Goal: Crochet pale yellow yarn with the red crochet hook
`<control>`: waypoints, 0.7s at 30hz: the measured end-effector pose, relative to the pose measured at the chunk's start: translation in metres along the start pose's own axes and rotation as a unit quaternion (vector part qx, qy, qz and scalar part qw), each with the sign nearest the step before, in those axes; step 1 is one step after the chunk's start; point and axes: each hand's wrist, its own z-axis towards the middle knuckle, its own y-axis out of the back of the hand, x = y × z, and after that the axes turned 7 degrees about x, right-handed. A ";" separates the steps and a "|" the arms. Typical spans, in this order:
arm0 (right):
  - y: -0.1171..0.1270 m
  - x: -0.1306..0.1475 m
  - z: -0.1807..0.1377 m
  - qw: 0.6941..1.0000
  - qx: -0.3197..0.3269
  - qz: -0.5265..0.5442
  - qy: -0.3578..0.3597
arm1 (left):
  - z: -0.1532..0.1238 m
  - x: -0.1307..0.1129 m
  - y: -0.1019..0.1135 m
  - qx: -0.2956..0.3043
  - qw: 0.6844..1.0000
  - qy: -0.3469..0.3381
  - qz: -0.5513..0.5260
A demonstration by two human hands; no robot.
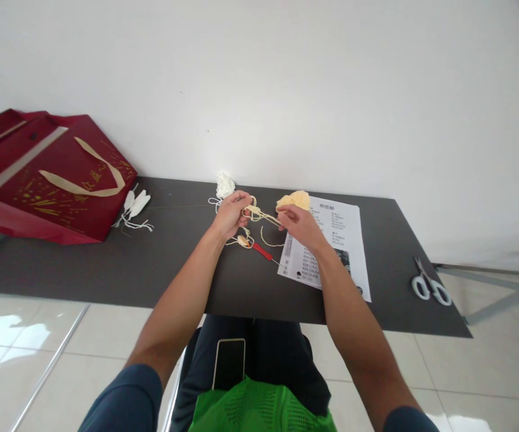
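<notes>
A loose tangle of pale yellow yarn [263, 215] stretches between my two hands above the dark table. My left hand [233, 214] is closed on one end of the tangle, with loops hanging from the fingers. At the other end, my right hand [301, 225] pinches the strands. Just below them lies a red-handled crochet hook [263, 251], its metal shaft reaching the printed sheet [331, 210]. A small cream and orange piece [243, 241] with yarn around it lies at the handle's end. Behind my right hand rests a light yellow yarn bundle [296, 200].
A white crocheted piece [225, 184] sits near the wall. Left of it are white pieces with trailing strings [137, 204] and a large red gift bag [74, 180]. Scissors [431, 285] lie near the table's right edge. A phone [229, 363] rests on my lap.
</notes>
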 end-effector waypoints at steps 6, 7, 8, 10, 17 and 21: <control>0.010 -0.013 0.006 0.957 -0.088 -0.261 0.088 | -0.003 -0.009 0.014 -0.047 0.997 -0.021 0.062; 0.012 -0.015 0.007 0.953 -0.135 -0.262 0.070 | -0.002 -0.009 0.019 -0.057 0.994 -0.034 0.087; 0.014 -0.016 0.007 0.948 -0.185 -0.255 0.046 | -0.001 -0.009 0.024 -0.065 0.989 -0.048 0.122; 0.016 -0.017 0.006 0.939 -0.265 -0.221 0.002 | 0.002 -0.005 0.034 -0.089 0.971 -0.071 0.210; 0.014 -0.018 0.005 0.970 -0.240 -0.021 -0.011 | 0.006 0.006 0.037 -0.150 0.909 -0.086 0.379; 0.010 -0.011 0.004 0.981 -0.162 -0.087 -0.057 | 0.001 0.000 0.021 -0.110 0.963 -0.063 0.238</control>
